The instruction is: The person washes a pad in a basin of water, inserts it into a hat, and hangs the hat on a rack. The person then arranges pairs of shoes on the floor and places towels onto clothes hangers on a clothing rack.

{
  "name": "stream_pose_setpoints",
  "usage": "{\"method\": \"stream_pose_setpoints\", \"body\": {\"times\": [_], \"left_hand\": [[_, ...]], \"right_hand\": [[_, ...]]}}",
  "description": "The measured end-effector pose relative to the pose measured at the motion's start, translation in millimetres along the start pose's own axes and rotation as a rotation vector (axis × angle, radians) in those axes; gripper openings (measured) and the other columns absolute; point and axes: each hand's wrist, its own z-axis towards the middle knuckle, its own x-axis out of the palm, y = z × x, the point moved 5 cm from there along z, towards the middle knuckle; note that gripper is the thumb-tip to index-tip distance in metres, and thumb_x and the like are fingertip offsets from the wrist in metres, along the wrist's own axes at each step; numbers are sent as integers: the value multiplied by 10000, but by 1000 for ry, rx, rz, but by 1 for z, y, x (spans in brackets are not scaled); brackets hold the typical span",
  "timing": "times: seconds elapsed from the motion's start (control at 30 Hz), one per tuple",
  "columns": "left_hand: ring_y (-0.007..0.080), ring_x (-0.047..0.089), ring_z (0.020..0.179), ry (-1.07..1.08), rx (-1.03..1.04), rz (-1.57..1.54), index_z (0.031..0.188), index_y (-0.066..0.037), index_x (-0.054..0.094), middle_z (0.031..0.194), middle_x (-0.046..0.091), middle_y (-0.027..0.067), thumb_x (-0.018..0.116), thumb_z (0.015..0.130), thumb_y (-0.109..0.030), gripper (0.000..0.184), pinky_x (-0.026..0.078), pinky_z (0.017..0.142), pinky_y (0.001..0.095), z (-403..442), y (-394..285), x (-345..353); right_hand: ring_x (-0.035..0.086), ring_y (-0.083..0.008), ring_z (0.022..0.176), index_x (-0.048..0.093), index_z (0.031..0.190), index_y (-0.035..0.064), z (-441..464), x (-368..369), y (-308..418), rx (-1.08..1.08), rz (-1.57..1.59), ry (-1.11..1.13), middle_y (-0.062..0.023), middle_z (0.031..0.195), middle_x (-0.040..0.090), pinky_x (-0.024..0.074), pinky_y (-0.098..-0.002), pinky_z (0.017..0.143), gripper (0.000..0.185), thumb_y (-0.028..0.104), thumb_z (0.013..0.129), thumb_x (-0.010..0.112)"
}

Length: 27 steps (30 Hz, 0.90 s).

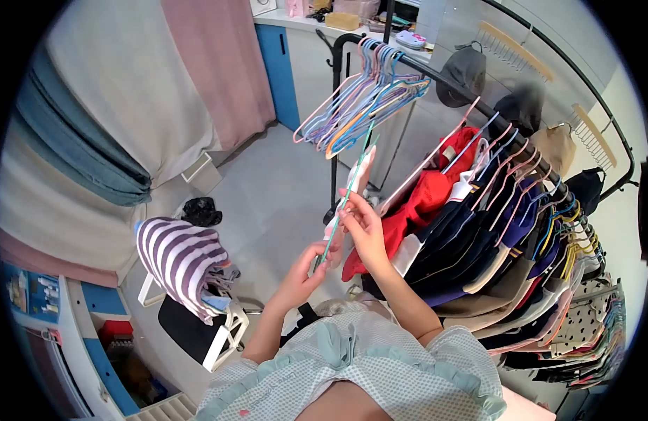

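Two bare hands at work before a clothes rack. The left hand (303,275) is partly closed, its thumb and fingers gripping the lower end of a thin teal-green hanger (356,170), seen nearly edge-on. The right hand (364,223), higher up, pinches the same hanger between thumb and fingertips, the other fingers loosely bent. The hanger slants upward in front of the person, with a pale pink-and-white cloth (367,167) alongside; whether the cloth hangs on it cannot be told. Beyond, bunched pastel plastic hangers (366,98) hang from a black metal rail (443,73). Farther along the rail, right of the hands, hangs a bright red garment (430,191). At left, a purple-and-white striped cloth (178,256) lies over a white-framed black chair (185,330).
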Motion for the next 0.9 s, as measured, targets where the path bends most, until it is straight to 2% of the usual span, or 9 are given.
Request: {"method": "stream_pose_setpoints", "body": {"times": [0.1,0.27,0.4,0.5,0.63,0.77,0.87,0.9], "left_hand": [[187,473,1071,21,29,-35,1035,-18,485,1165,493,92,430,860,-31,184,341,942,314,28,-1,8],[191,482,1039,-3,120,13,1004,-10,502,1154,506,100,424,860,-41,166,365,919,316,74,4,11],[195,488,1024,7,140,16,1025,-4,503,1155,509,109,422,864,-47,185,384,899,312,106,-4,15],[204,496,1017,3,157,66,1043,-4,505,1157,507,116,422,867,-48,200,393,888,310,129,-11,21],[225,509,1040,-45,176,176,1059,-10,509,1164,504,119,433,862,-41,213,393,894,316,154,-16,38],[259,481,1120,8,164,207,1025,-7,504,1211,468,141,396,891,-63,181,348,966,362,175,-15,58],[261,487,1113,-6,178,286,1069,-7,514,1187,495,130,417,874,-46,221,355,959,353,186,-9,68],[264,507,1071,-9,187,310,1087,-11,508,1172,504,126,431,871,-43,231,380,918,336,189,-6,70]], "right_hand": [[454,-16,748,449,1251,-6,15,-19,16,-26,62,-44,47,853,473,380,-160,683,421,29,843,545],[487,-53,771,350,1325,-7,40,-46,36,-38,82,-12,-13,1002,434,401,-180,693,523,10,835,530],[501,-71,801,309,1345,-12,57,-61,51,-43,117,-28,-22,1017,435,410,-194,711,564,2,829,538],[516,-76,837,289,1354,-9,67,-72,65,-133,116,-53,-29,1043,435,409,-197,724,586,-5,826,542],[526,-87,860,289,1349,-7,75,-90,79,-132,216,-120,-38,1059,437,440,-208,690,593,-10,818,552],[503,-109,880,248,1362,11,82,-116,74,-200,177,-225,-72,1072,408,451,-212,678,646,25,808,579],[479,-130,916,187,1391,64,84,-132,68,-190,198,-261,-98,1105,379,453,-217,690,698,44,810,575],[476,-134,922,178,1395,76,84,-136,66,-182,217,-274,-101,1112,374,454,-219,695,705,48,812,573]]}}
